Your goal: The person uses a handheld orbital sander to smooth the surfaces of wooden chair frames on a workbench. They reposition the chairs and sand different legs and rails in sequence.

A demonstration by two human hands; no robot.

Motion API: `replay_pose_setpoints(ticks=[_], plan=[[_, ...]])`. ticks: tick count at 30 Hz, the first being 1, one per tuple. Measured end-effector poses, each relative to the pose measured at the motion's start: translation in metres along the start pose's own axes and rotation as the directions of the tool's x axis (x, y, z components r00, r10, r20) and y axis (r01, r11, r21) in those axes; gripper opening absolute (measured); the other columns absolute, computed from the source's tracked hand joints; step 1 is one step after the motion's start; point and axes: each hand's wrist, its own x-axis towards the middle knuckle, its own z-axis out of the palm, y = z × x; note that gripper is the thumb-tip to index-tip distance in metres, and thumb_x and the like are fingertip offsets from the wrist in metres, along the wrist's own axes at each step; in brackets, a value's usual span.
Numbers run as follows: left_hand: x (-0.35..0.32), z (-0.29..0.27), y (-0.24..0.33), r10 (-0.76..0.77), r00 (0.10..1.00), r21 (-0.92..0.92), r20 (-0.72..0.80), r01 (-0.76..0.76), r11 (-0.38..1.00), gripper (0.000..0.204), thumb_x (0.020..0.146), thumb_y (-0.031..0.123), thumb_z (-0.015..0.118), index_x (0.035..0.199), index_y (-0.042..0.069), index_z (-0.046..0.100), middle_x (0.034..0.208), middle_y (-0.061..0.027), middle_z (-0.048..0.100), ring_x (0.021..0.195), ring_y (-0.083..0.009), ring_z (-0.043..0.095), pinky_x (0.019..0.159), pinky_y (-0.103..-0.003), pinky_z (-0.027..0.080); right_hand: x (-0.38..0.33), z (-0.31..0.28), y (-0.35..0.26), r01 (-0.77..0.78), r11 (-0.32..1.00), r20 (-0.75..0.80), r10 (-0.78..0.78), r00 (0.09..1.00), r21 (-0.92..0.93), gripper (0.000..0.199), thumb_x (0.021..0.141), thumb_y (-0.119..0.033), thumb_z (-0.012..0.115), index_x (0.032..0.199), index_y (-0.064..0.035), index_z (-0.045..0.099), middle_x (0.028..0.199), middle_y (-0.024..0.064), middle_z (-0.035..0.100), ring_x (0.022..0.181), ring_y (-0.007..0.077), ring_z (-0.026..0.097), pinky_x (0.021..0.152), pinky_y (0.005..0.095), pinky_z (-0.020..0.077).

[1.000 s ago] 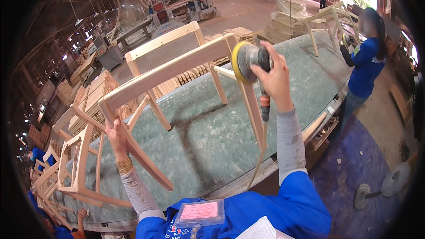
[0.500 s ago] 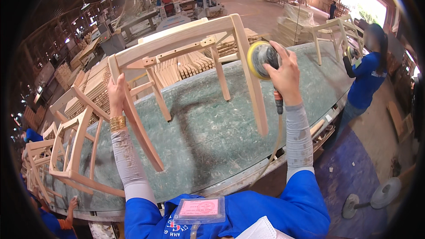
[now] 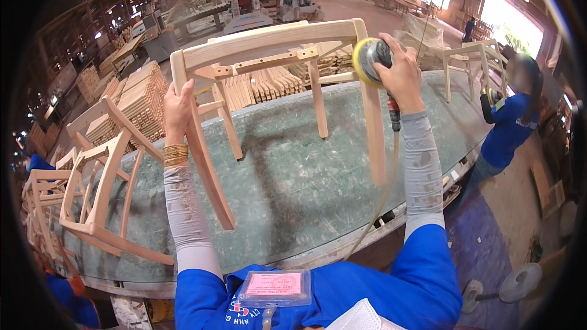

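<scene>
A pale bare-wood chair frame [image 3: 269,47] leans on the green worktable [image 3: 306,201], its curved top rail uppermost. My left hand [image 3: 178,110] is closed round its left upright, just below that rail. In my right hand [image 3: 398,73] is a round orbital sander [image 3: 373,61] with a yellow pad and a dark body. The pad overlaps the top of the right upright [image 3: 374,128]; whether it presses on the wood I cannot tell. From the sander a thin hose [image 3: 388,189] runs down over the table's near edge.
More chair frames [image 3: 101,195] stand on the table at left. At right a co-worker in blue [image 3: 510,122] works on another chair [image 3: 471,55]. Stacked wooden parts [image 3: 131,101] lie beyond the table, with machines [image 3: 244,15] farther back. A pedestal base [image 3: 520,284] stands at lower right.
The sander has moved up and closer in against the right upright's top. My left hand keeps its hold on the left upright. The whole view has shifted slightly.
</scene>
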Motion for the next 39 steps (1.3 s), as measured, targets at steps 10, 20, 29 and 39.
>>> replay_pose_setpoints(ticks=[10,20,29,39], plan=[[-0.001,0.001,0.002,0.024,1.0,-0.027,0.002,-0.024,0.999,0.035,0.087,0.033,0.063,0.098,0.001,0.056,0.069,-0.0015,0.054,0.056,-0.0088,0.055,0.049,-0.024,0.046,0.008,0.001,-0.003,-0.051,0.999,0.034,0.052,0.998,-0.011,0.061,0.072,-0.021,0.072,0.128,-0.0335,0.05,0.109,0.0204,0.051,0.095,0.0402,0.061,0.084,0.0446,0.0497],[-0.002,0.0,0.0,0.026,1.0,-0.022,0.003,-0.025,0.999,0.035,0.086,0.033,0.065,0.098,0.001,0.057,0.067,-0.0021,0.055,0.055,-0.0093,0.055,0.048,-0.024,0.047,0.015,0.008,-0.007,-0.056,0.998,0.014,0.057,0.998,-0.018,0.063,0.071,-0.021,0.073,0.128,-0.033,0.049,0.108,0.0205,0.051,0.095,0.0399,0.061,0.084,0.0449,0.0497],[-0.002,0.005,0.0,0.036,0.999,-0.076,0.025,-0.034,0.997,0.034,0.086,0.032,0.065,0.098,0.001,0.057,0.067,-0.0007,0.055,0.055,-0.0081,0.055,0.049,-0.024,0.047,0.039,0.006,-0.008,-0.07,0.998,-0.011,0.07,0.998,0.012,0.065,0.071,-0.027,0.073,0.13,-0.0314,0.048,0.11,0.021,0.052,0.098,0.0391,0.06,0.086,0.045,0.0486],[0.01,0.0,-0.012,0.047,0.999,-0.122,0.012,-0.046,0.991,0.038,0.088,0.039,0.064,0.097,0.003,0.059,0.07,0.0042,0.051,0.058,-0.0041,0.045,0.049,-0.023,0.037,-0.126,-0.052,0.038,-0.131,0.955,0.184,0.083,0.979,0.268,0.067,0.063,-0.009,0.072,0.128,-0.0112,0.054,0.113,0.0179,0.059,0.106,0.032,0.057,0.093,0.0405,0.0441]])
